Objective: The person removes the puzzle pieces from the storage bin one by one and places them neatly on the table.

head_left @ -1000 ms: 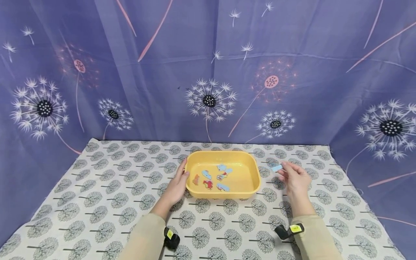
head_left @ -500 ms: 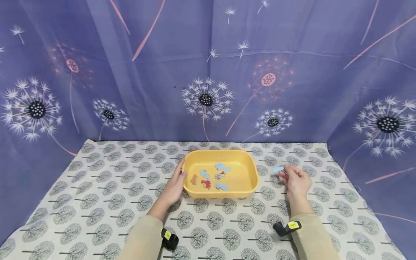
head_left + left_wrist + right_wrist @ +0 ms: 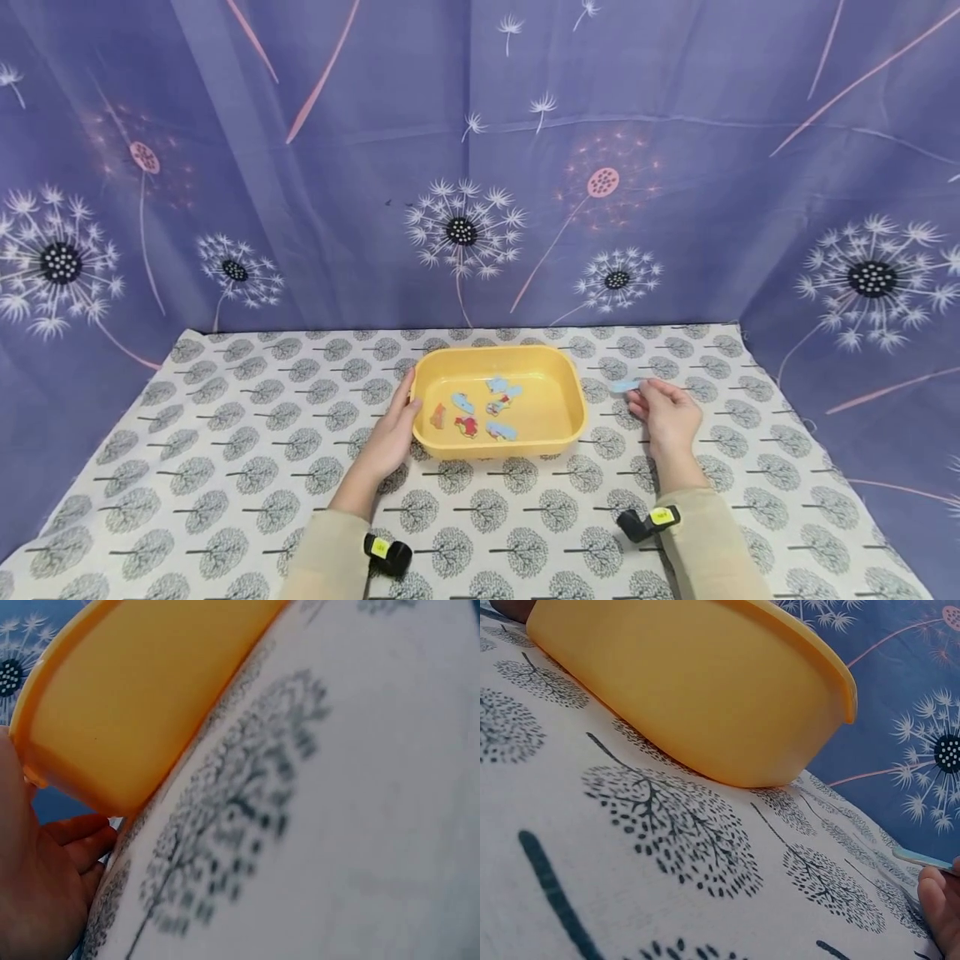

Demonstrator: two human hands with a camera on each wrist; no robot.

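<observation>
A yellow plastic basin (image 3: pixel 491 451) stands on the cloth, with my left hand (image 3: pixel 390 435) holding its left end. The left wrist view shows the thumb at the rim and the other fingers bent low beside the basin's wall (image 3: pixel 135 705). To the right of the basin, my right hand (image 3: pixel 671 421) pinches a thin, light-blue flat piece (image 3: pixel 625 387) between thumb and fingers. Seen edge-on in the right wrist view, that piece (image 3: pixel 921 859) points toward the basin. Inside the basin lie several flat cut-out pieces: an orange one (image 3: pixel 438 416), a red one (image 3: pixel 467 427) and light-blue ones (image 3: pixel 501 431).
A white cloth (image 3: pixel 247 492) printed with grey trees covers the table. Behind and at both sides hangs a purple curtain (image 3: pixel 360 192) with dandelions. A black wrist camera is strapped on the left sleeve (image 3: pixel 330 554) and another on the right sleeve (image 3: pixel 708 550).
The whole head view has shifted a little, moving the scene leftward. The light-blue piece has tilted slightly in my right hand. My left hand keeps its hold on the basin.
</observation>
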